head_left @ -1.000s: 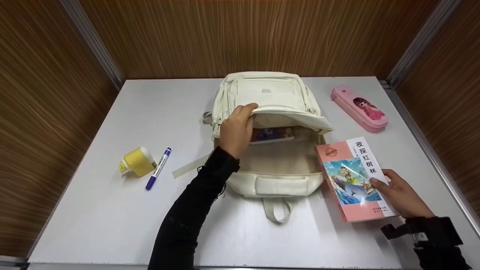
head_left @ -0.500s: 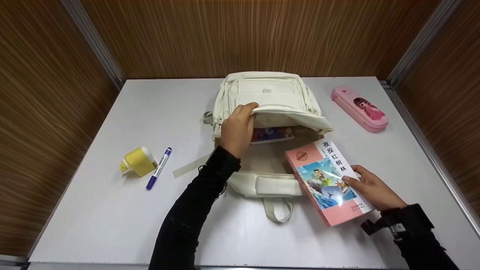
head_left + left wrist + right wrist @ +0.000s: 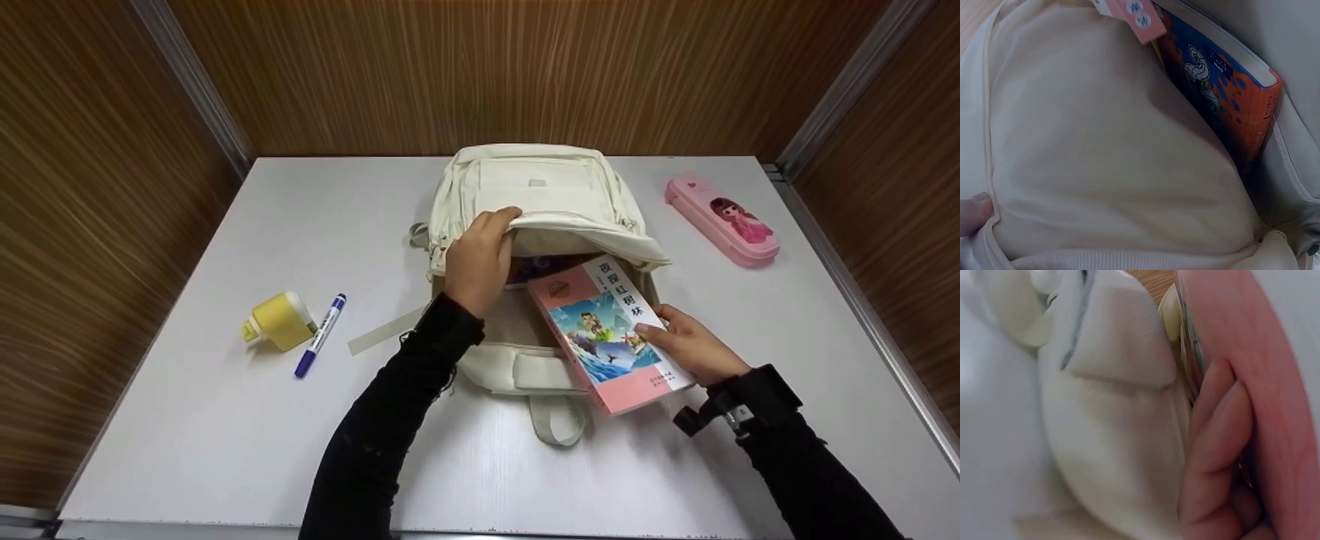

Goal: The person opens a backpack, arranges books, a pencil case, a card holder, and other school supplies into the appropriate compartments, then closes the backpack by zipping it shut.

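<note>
A cream backpack [image 3: 536, 191] lies on the white table with its main compartment gaping toward me. My left hand [image 3: 478, 266] pinches the edge of its raised front panel. My right hand [image 3: 694, 346] grips a pink-and-white paperback book [image 3: 607, 352], thumb on the illustrated cover and fingers underneath. The book's far end reaches into the bag's mouth, while its near end overhangs the padded back. In the left wrist view, an orange-and-blue book [image 3: 1213, 84] with a seahorse stands inside the bag, and a corner of the pink book shows above. Curled fingers [image 3: 1216, 444] press the pink book in the right wrist view.
A pink pencil case [image 3: 721, 221] lies at the back right. To the left are a yellow-and-white bottle [image 3: 279, 322] and a blue-capped marker [image 3: 320, 336]. A flat strap [image 3: 382, 332] extends left from the bag. Wood-grain panels [image 3: 525, 75] enclose the table.
My right hand has carried the pink book leftward and forward, from beside the backpack to the compartment's mouth. My left hand keeps holding up the panel in the same place.
</note>
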Available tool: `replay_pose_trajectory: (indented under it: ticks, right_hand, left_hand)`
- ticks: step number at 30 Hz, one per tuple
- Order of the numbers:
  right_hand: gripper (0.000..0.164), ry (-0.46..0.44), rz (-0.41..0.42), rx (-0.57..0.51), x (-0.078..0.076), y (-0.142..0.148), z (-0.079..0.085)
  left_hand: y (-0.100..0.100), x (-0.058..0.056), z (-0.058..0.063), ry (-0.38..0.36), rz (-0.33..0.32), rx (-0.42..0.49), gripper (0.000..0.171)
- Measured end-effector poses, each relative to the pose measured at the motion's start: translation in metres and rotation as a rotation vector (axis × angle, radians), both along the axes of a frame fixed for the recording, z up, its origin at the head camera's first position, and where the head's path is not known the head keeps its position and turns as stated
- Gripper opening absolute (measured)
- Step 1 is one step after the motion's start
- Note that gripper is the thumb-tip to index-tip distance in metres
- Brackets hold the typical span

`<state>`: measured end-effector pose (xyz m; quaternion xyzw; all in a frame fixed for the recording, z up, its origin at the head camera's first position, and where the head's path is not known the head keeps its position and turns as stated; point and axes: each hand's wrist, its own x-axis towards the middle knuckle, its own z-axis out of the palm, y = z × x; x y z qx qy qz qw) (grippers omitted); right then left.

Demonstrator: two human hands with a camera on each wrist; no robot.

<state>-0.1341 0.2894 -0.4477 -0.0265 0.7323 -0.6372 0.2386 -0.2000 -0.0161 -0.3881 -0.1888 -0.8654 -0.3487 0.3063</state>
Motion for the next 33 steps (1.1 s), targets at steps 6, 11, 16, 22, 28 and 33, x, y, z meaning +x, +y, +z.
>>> replay_pose_trajectory:
  ticks: [6, 11, 16, 22, 28, 33]
  right_hand:
    - [0.066, -0.050, -0.015, -0.025, -0.015, -0.017, 0.009]
    - [0.073, -0.057, -0.045, -0.001, -0.027, -0.029, 0.013]
    - [0.078, -0.040, -0.118, -0.003, -0.039, -0.042, 0.014]
    - [0.071, 0.024, -0.187, 0.031, -0.053, -0.055, 0.013]
    - [0.054, 0.096, -0.200, -0.066, -0.066, -0.068, 0.009]
    - [0.050, 0.235, -0.265, 0.114, -0.080, -0.081, 0.006]
  left_hand:
    - [0.000, 0.002, -0.001, 0.054, -0.016, 0.009, 0.023]
    - [-0.001, 0.002, 0.000, 0.060, -0.016, 0.008, 0.023]
    - [-0.002, 0.003, 0.000, 0.059, -0.024, 0.003, 0.023]
    - [-0.001, 0.004, 0.000, 0.049, -0.024, 0.008, 0.023]
    - [0.001, 0.006, 0.001, 0.043, -0.033, 0.011, 0.022]
    - [0.002, 0.007, 0.001, 0.051, -0.033, -0.002, 0.023]
